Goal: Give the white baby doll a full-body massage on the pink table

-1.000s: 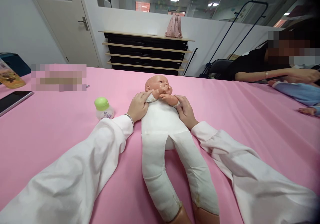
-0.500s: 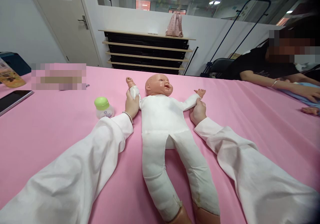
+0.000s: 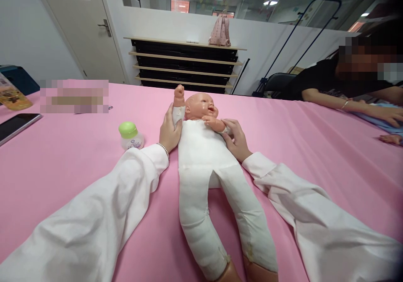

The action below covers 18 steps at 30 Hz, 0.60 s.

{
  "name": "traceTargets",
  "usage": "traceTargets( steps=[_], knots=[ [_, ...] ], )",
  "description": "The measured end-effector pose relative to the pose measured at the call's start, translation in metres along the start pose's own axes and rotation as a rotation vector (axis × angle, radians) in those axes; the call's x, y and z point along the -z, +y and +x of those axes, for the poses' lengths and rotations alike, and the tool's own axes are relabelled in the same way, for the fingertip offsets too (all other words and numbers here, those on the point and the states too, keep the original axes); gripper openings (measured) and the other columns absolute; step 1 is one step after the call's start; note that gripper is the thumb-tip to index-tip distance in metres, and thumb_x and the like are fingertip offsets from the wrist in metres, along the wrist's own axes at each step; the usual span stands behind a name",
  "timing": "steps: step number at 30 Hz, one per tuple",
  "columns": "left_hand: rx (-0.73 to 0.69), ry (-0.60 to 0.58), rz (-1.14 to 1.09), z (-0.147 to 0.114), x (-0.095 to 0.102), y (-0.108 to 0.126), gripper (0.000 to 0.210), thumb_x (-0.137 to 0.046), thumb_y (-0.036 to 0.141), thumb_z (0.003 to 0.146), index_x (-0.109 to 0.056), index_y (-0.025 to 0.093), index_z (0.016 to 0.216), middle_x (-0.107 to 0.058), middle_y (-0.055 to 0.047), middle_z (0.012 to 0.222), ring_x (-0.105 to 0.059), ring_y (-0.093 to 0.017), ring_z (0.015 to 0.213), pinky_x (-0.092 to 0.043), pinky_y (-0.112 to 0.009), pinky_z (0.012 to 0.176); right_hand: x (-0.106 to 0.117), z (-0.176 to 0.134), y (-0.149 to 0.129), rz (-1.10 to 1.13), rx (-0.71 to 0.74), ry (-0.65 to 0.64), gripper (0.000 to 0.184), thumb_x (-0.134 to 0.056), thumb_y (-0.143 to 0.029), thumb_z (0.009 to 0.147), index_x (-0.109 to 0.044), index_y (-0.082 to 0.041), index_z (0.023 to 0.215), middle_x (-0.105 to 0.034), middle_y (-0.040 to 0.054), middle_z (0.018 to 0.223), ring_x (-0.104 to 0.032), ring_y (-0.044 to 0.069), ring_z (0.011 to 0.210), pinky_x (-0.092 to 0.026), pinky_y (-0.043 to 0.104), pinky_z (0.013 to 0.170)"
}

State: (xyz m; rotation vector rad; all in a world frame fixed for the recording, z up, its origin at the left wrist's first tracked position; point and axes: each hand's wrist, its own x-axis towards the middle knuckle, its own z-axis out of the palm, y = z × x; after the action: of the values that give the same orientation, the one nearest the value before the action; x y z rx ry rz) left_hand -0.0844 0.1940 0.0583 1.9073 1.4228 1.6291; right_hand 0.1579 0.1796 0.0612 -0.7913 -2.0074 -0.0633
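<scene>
A baby doll [image 3: 204, 147] with a white cloth body lies on its back on the pink cloth [image 3: 151, 231], head at the far end and legs toward me. My left hand [image 3: 170, 131] is closed around the doll's arm [image 3: 179, 113] on the left, which points up beside the head. With my right hand [image 3: 237, 141] I grip the other doll arm [image 3: 217, 124] near the wrist; that arm lies bent across the upper chest, its hand close to the chin. A jar with a green lid [image 3: 127, 130] stands left of my left wrist.
A phone [image 3: 19, 126] and a yellow package [image 3: 14, 95] lie at the left edge. On the right, a person in a black top [image 3: 315, 78] leans on the table, hands on a blue cloth [image 3: 374, 120]. Black shelving [image 3: 185, 61] stands behind the table.
The doll's arm in my right hand has swung inward from outstretched to across the chest. The arm in my left hand has moved up and in, closer to the head.
</scene>
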Motion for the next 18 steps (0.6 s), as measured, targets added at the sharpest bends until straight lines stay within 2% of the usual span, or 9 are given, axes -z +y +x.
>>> traceTargets(
  steps=[5,9,18],
  knots=[
    [-0.207,-0.085,0.108,-0.0008,0.0003,0.001,0.056,-0.045,0.017,0.08,-0.033,0.017,0.135,-0.051,-0.01,0.126,-0.049,-0.02,0.113,-0.04,-0.034,0.098,0.0014,0.0016,0.0026,-0.031,0.015,-0.018,0.035,-0.042,-0.03,0.09,-0.045,-0.026,0.125,-0.052,0.0096,0.114,-0.051,0.024,0.107,-0.046,0.043,0.089],
    [-0.359,-0.202,0.192,0.001,0.0008,0.0005,0.055,-0.04,0.007,0.074,-0.045,0.017,0.128,-0.055,-0.007,0.118,-0.048,-0.02,0.109,-0.039,-0.035,0.097,0.001,0.0017,0.0035,-0.025,0.034,-0.022,0.036,-0.041,-0.032,0.091,-0.046,-0.026,0.126,-0.053,0.0098,0.114,-0.051,0.024,0.107,-0.045,0.044,0.09],
    [-0.325,-0.255,0.2,0.0044,0.001,0.0018,0.057,-0.036,0.005,0.072,-0.05,0.019,0.125,-0.057,-0.005,0.116,-0.048,-0.019,0.107,-0.038,-0.035,0.097,0.0015,0.0013,0.0061,-0.042,0.056,-0.038,0.038,-0.039,-0.029,0.091,-0.044,-0.027,0.128,-0.052,0.0102,0.115,-0.051,0.024,0.107,-0.046,0.044,0.089]
  ],
)
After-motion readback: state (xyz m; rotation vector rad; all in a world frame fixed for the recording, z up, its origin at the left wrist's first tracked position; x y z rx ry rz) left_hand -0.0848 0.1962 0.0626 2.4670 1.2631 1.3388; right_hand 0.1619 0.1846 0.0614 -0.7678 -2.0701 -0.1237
